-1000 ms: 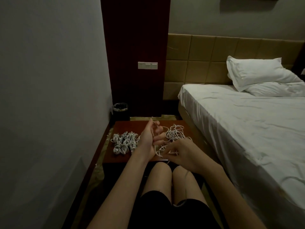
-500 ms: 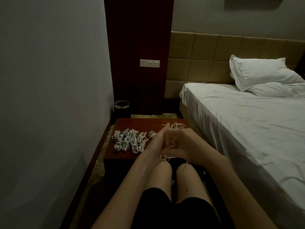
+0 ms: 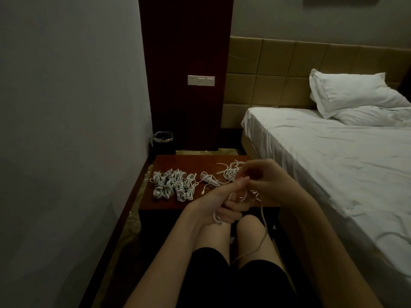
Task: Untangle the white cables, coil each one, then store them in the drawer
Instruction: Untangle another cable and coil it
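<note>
The tangled cables (image 3: 231, 172) at the nightstand's (image 3: 178, 203) far right corner are partly hidden behind the right hand (image 3: 264, 181). Room's so dim the coiled bundles (image 3: 173, 185) near the left edge blur together, can't count them. Can't see any drawer front either.

A white cable (image 3: 239, 196) is looped around the fingers of the left hand (image 3: 219, 204) and pinched by the right hand (image 3: 262, 182); its loose end trails over the knees. Coiled cables (image 3: 172, 185) are heaped on the left of the tabletop (image 3: 160, 202), a tangled bunch (image 3: 230, 172) beside them.
</note>
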Available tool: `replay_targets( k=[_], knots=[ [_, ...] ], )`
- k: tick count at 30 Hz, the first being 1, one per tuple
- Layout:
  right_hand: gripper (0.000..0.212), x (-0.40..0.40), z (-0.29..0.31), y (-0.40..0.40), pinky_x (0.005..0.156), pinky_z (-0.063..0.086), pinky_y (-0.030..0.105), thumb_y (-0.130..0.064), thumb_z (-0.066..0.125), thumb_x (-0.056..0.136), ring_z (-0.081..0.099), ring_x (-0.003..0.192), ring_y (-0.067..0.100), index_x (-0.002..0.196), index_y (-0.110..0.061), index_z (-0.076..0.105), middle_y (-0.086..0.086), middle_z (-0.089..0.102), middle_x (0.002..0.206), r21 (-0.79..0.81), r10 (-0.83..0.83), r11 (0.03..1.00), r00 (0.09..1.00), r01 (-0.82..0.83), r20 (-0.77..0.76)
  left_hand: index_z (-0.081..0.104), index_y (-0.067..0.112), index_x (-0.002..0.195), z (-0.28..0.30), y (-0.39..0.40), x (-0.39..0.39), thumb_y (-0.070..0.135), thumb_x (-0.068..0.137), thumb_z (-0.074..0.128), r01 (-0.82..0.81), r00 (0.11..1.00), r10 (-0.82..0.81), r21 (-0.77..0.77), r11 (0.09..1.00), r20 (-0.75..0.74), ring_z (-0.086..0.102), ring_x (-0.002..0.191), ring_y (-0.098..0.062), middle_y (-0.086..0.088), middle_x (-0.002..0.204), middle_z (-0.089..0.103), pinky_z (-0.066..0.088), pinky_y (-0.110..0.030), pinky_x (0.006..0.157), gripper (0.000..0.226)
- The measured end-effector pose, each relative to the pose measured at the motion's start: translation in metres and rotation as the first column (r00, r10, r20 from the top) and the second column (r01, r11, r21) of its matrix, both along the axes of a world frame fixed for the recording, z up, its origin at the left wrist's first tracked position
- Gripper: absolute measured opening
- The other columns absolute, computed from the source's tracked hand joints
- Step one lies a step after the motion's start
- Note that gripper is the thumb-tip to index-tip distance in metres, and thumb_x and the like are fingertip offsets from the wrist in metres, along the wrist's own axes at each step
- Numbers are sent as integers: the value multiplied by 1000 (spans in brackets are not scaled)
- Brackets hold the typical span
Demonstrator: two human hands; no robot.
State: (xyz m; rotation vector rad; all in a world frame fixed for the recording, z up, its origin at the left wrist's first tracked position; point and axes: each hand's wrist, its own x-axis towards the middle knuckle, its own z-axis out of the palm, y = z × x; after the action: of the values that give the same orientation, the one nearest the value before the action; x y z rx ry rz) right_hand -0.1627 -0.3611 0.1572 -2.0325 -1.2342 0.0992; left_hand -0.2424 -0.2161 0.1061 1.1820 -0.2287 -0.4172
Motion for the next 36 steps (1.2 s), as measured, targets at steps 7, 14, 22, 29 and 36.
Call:
replay_targets(
  k=[7, 14, 22, 29, 36],
  knots=[
    [6, -16, -26, -5, 57, 54, 22, -11, 64, 89, 64, 61, 10, 93, -10, 68, 2, 68, 71, 340, -39, 919, 904, 199, -425, 67, 16, 77, 4, 4, -5, 44, 96, 37, -340, 936, 336, 22, 940, 106, 23, 33, 0, 10, 47, 31, 15, -16, 36, 45],
    [11, -47, -73, 10, 64, 57, 22, -10, 65, 89, 70, 70, 10, 87, -20, 70, -2, 71, 79, 441, -223, 800, 884, 406, -411, 66, 12, 116, -31, -21, -9, 44, 104, 28, -651, 759, 651, 41, 758, 17, 69, 98, -19, -7, 107, 72, 57, -31, 81, 52],
    [3, -54, -101, 6, 54, 44, 14, -14, 71, 85, 63, 59, 6, 86, -13, 74, 3, 70, 70, 222, -182, 916, 838, 335, -514, 47, 15, 72, -41, -22, -20, 43, 105, 25, -738, 670, 646, -420, 528, -366, 73, 81, -20, -3, 67, 69, 48, -38, 89, 49],
    [4, -51, -89, -11, 62, 50, 14, -16, 75, 82, 65, 61, 6, 80, -12, 74, 0, 70, 66, 33, -213, 972, 935, 232, -285, 39, 18, 67, -46, -19, -26, 48, 103, 29, -783, 593, 673, -511, 354, -441, 56, 44, -8, 8, 41, 37, 56, -21, 56, 48],
    [6, -59, -82, 2, 63, 49, 12, -25, 75, 83, 65, 67, 1, 81, -20, 74, -4, 71, 72, -163, -146, 980, 973, 116, -179, 37, 16, 68, -44, -13, -31, 46, 104, 25, -766, 618, 719, -447, 462, -316, 21, 28, -3, 7, 43, 29, 20, -16, 26, 48]
  ],
)
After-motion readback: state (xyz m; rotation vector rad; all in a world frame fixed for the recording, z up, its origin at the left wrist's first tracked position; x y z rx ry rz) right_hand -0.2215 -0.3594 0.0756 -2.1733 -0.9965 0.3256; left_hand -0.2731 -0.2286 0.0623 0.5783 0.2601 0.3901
